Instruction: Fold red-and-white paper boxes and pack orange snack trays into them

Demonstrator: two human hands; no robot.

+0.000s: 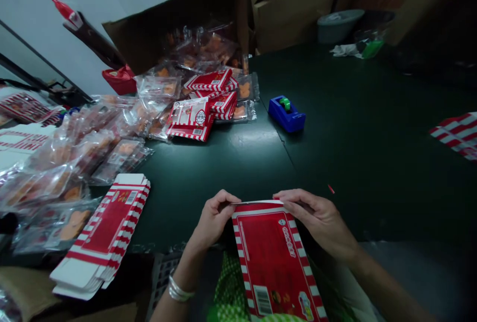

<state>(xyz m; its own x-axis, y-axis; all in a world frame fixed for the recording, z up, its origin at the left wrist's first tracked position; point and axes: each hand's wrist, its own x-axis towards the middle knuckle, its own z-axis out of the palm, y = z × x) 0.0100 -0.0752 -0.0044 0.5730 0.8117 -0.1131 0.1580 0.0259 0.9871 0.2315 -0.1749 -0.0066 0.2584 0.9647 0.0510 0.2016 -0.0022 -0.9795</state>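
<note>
A red carton with red-and-white striped edges (270, 262) lies tilted toward me, its printed face up with a barcode near the lower end. My left hand (216, 217) pinches the far left corner of this carton between thumb and fingers. At the far right corner, my right hand (316, 217) grips the same end. The carton's far end shows a thin white edge between the hands. To the left is a stack of flattened red cartons (106, 222), overhanging the front edge of the table.
Many clear plastic packets with orange-brown pieces (85, 148) are heaped at the left. Red-and-white packs (190, 118) lie before a large open cardboard box (149, 34). A blue tape dispenser (286, 114) stands mid-table. A grey tub (337, 26) is at the back right.
</note>
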